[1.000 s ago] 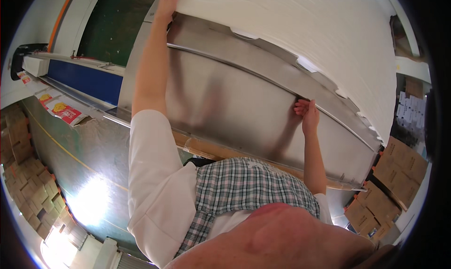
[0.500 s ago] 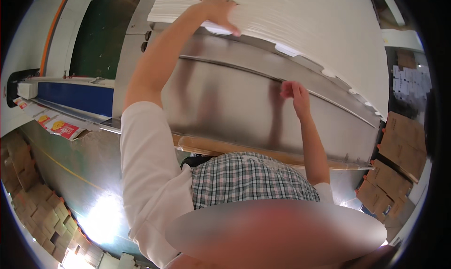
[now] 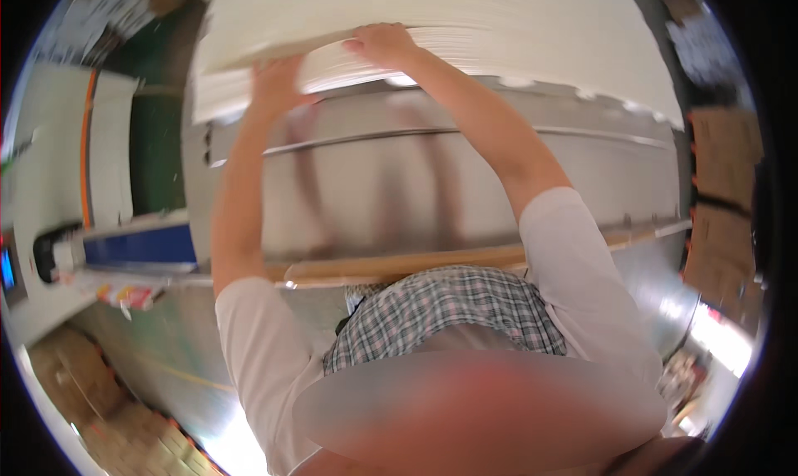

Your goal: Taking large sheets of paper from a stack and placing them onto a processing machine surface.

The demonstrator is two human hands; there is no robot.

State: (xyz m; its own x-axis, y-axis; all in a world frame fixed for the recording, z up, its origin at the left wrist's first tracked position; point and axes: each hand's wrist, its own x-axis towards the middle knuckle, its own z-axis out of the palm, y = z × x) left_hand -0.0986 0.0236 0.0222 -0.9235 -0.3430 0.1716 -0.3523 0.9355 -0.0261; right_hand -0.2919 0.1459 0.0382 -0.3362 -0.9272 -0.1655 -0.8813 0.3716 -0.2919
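Paper stack on metal table, left hand & right hand both gripping its near edge

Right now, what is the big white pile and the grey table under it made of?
The pile looks like paper: matte white, with thin sheet edges showing where the left hand and right hand lift it. The table looks like metal, probably steel: smooth grey, faintly reflecting the arms.
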